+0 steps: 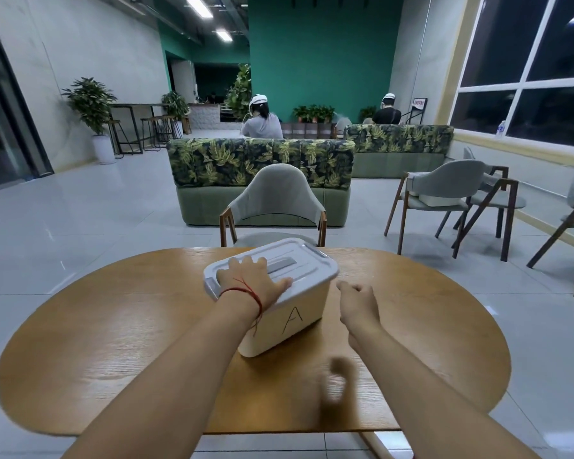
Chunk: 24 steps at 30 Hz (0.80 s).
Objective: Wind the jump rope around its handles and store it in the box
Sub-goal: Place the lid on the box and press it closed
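Oval wooden table (113, 342) at lower centre; grey armchair (274, 197) behind it; leaf-patterned green sofa (262, 167) mid-frame; potted plant (92, 107) upper left.

- The box (284, 321) sits mid-table (113, 342) in front of you, its lid (299, 263) on top.
- Your left hand (252, 279) lies flat on the lid's near left part.
- Your right hand (358, 304) hovers just right of the box.
- A chair (274, 197) stands beyond the table's far edge, a sofa (260, 180) behind it.

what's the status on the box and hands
Left hand flat on lid. Right hand loosely curled beside box, empty. Lid on; rope not visible. Blurred object on table, unidentifiable.
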Available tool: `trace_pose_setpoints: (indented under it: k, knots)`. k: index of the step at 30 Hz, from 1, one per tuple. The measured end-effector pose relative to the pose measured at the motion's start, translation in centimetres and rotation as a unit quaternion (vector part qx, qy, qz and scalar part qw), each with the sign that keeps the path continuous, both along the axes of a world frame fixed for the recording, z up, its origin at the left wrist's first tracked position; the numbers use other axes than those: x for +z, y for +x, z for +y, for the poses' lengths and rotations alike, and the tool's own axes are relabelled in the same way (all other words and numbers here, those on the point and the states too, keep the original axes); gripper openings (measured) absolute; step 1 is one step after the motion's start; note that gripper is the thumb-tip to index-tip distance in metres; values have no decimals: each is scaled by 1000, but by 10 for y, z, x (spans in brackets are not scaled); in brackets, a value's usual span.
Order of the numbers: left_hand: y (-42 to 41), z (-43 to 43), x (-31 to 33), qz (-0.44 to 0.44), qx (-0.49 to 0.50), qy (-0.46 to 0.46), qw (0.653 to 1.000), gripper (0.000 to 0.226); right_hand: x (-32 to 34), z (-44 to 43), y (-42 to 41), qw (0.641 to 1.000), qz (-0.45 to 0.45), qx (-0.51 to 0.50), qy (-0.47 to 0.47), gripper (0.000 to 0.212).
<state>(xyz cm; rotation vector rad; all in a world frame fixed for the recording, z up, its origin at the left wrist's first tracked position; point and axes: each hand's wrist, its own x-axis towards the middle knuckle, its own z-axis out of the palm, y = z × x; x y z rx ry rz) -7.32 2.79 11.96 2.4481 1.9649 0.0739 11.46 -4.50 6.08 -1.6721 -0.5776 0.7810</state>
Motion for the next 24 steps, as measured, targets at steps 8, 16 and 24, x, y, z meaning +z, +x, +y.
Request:
trace_pose_setpoints:
  k: [8,16,24]
  knots:
    - [4,-1,-22,-76,-48,50,995,71,13,-1,-39,976,38,214,-7,46]
    - [-84,47,-25,-78,-12,-6,997,67,-2,61,-122,960,71,270,5,62]
    - [-216,100,-23,-89,31,-16,995,68,-5,126,-243,945,81,317,18,70]
